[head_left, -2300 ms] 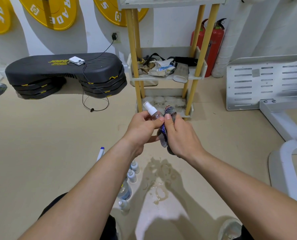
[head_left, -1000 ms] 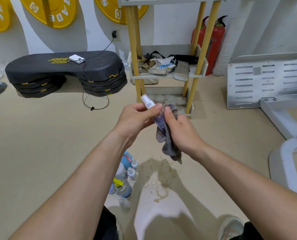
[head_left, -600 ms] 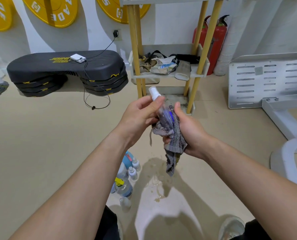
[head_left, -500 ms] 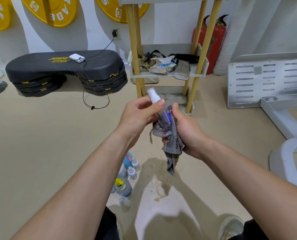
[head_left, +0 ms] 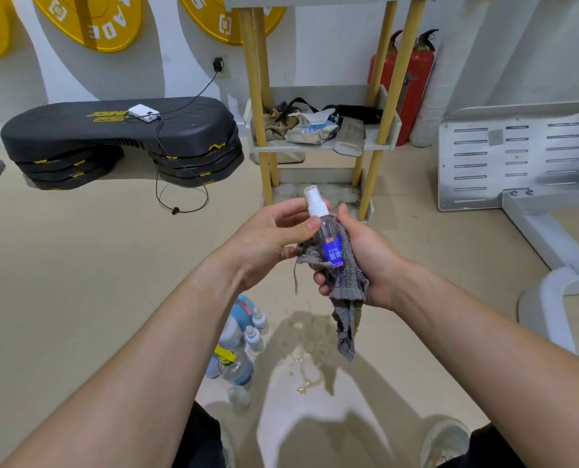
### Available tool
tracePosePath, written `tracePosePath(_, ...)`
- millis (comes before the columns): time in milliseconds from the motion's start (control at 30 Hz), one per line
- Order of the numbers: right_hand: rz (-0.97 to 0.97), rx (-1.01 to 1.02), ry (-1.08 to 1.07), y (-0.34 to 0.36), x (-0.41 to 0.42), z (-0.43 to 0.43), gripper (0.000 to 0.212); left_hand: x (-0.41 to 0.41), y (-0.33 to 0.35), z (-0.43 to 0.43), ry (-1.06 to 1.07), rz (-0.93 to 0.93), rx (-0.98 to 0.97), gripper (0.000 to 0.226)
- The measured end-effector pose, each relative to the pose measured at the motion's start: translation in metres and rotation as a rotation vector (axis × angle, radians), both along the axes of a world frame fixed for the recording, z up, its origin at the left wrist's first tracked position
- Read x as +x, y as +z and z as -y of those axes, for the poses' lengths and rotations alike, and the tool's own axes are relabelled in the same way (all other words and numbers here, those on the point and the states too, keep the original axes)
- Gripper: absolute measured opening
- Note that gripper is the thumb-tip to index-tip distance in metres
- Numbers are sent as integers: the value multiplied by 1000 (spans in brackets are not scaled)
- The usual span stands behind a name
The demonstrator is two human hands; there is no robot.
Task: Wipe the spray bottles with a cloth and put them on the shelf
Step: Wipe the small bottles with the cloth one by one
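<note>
1 spray bottle [head_left: 328, 238], clear w/ blue label & white nozzle, is held upright in mid-air in front of the shelf [head_left: 315, 148], lower half wrapped in 1 grey cloth [head_left: 348, 292]. L hand [head_left: 267, 238] pinches it just under the nozzle, thumb on the shoulder, fingers behind. R hand [head_left: 369, 256] is palm-up, fingers curled round cloth & bottle base; the cloth's tail hangs below.

On the floor under the L forearm is a cluster of approx 6 more bottles [head_left: 239, 349]; exact no. unclear, as the arm covers some. A wet patch [head_left: 306, 352] lies beside them. By the shelf stand 2 red extinguishers [head_left: 419, 76]. There are 3 yellow plates [head_left: 92, 21] on the wall and 1 black step platform [head_left: 119, 136].

Vs 0.5 s ago: the label is now uncovered and readable, and the cloth has slid lower round the base. Vs 2.3 s ago: the R hand has turned from knuckles-up to palm-up.
</note>
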State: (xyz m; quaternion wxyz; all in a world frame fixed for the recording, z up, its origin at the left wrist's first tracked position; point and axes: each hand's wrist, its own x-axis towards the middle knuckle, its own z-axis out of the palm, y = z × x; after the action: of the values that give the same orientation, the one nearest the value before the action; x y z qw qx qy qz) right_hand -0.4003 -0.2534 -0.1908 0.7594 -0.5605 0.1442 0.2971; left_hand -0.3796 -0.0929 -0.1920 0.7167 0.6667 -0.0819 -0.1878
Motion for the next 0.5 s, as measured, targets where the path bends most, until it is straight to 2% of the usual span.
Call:
tracePosePath(133,124,-177,-90,0,-2,-4,65,-3,-3,6,81,-5,200,18)
tracePosePath(233,261,-304,-176,-11,1,-11,72,-7,-4,15,124,-13,203,9)
tracePosePath(333,520,-620,-187,-22,3,-16,78,-10,-5,24,234,14,188,3)
tracePosePath(500,743,-866,-148,-23,-7,-17,51,-9,-9,31,411,-150,105,17)
